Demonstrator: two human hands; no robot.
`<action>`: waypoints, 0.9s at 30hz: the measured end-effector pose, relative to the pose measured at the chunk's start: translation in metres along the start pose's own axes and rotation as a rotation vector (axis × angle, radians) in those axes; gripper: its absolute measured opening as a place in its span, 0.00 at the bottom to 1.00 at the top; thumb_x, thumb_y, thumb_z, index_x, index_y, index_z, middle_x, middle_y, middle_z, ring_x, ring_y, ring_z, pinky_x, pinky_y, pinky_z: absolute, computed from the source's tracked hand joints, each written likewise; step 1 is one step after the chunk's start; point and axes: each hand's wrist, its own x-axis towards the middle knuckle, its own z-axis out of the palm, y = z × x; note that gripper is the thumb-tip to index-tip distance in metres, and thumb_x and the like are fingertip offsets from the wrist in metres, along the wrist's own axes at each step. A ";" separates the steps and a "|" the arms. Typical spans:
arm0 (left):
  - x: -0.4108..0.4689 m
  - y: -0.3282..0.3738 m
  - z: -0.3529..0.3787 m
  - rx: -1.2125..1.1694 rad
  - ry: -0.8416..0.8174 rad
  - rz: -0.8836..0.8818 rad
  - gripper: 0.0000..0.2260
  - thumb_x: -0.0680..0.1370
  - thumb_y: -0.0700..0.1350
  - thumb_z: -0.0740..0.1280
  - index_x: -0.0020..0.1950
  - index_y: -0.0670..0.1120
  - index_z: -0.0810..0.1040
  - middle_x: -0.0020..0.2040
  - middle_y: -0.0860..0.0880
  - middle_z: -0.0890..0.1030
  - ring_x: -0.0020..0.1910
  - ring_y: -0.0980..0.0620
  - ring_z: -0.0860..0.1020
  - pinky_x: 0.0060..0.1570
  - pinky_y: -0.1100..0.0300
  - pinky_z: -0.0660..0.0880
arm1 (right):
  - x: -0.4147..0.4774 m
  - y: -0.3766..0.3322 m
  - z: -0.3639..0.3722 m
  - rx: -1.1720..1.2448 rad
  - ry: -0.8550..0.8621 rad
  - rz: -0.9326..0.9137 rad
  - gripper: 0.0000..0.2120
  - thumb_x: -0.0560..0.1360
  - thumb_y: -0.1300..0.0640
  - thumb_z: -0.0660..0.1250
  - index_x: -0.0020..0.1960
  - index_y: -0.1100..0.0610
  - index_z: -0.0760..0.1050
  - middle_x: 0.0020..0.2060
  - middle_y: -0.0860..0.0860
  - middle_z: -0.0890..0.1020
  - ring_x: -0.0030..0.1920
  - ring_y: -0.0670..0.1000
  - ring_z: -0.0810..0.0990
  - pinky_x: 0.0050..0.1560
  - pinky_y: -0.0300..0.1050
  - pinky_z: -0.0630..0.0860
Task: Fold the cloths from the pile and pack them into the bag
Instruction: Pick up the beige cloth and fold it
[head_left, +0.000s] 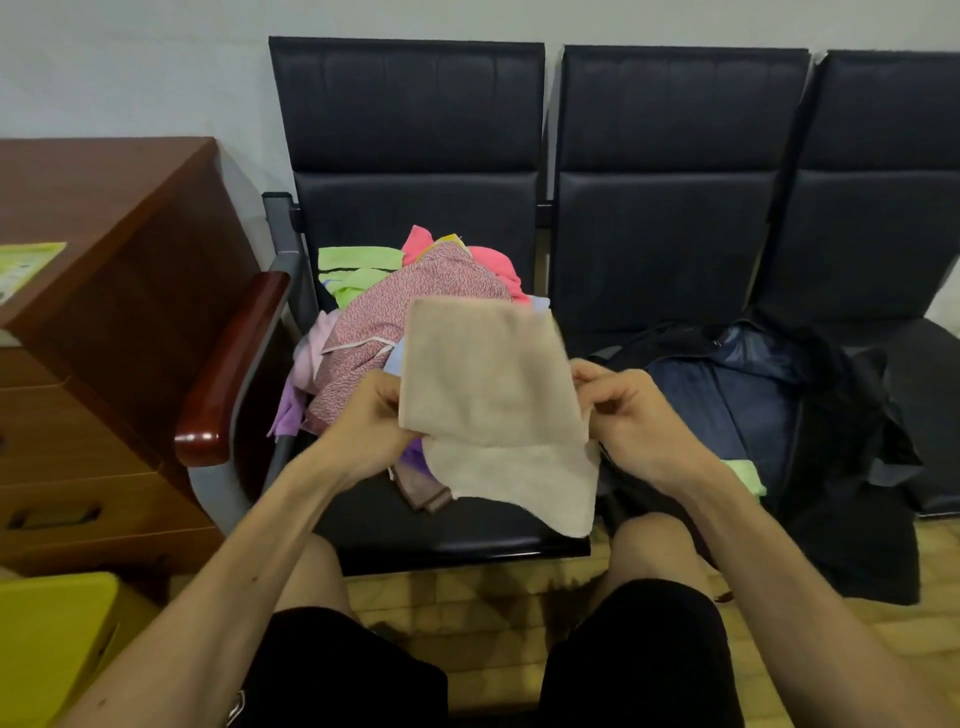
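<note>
1. While both hands hold it up over the front of the seat, the beige terry cloth square (488, 384) is mid-fold: upper layer doubled over, lower flap hanging loose w/ one corner drooping past the seat edge.
2. Left hand (371, 421) pinches the cloth's left edge, fingers curled round it. Right hand (631, 410) does the same on the right edge, thumb & fingertips closed on the fabric.
3. Pile of mixed cloths (410, 312) (speckled pink on top, lime green, hot pink, lilac) sits behind the held cloth on the leftmost black padded bench seat (467, 525), touching the backrest. A brownish cloth (423, 491) lies just under the hanging flap.
4. Dark navy/black fabric bag (737, 395) lies open on the next seat to the right, near the right hand. A light green folded cloth (748, 475) shows at its near edge; can't tell if it's fully inside.
5. Step, as I read it: folding one cloth, prob. first or second fold. Pile looks big, so task seems early.
6. Next move calls for: line up the edges, bring the loose flap in so layers sit flush, then carry it right & lay it flat in the bag opening.
7. Soft terry will sag, so keep both edges pinched until it's down.
</note>
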 end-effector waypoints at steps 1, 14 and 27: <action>0.002 0.004 0.002 0.025 0.012 0.016 0.15 0.72 0.20 0.65 0.43 0.37 0.85 0.32 0.61 0.83 0.36 0.66 0.81 0.39 0.70 0.76 | 0.002 0.000 -0.001 -0.031 0.011 -0.023 0.29 0.69 0.82 0.62 0.34 0.50 0.85 0.49 0.52 0.84 0.54 0.53 0.81 0.53 0.45 0.78; 0.009 0.007 0.003 0.178 0.008 0.171 0.11 0.71 0.35 0.68 0.46 0.49 0.83 0.41 0.60 0.85 0.42 0.64 0.80 0.44 0.68 0.75 | 0.001 0.016 -0.001 -0.085 0.211 0.122 0.09 0.81 0.66 0.62 0.54 0.62 0.81 0.41 0.47 0.85 0.41 0.42 0.84 0.40 0.35 0.78; 0.001 0.012 0.000 0.043 -0.137 0.038 0.26 0.81 0.29 0.60 0.55 0.59 0.85 0.56 0.55 0.85 0.60 0.54 0.81 0.58 0.63 0.77 | -0.013 0.021 -0.009 0.176 0.130 0.281 0.11 0.81 0.63 0.62 0.60 0.57 0.80 0.51 0.54 0.85 0.53 0.52 0.84 0.49 0.45 0.80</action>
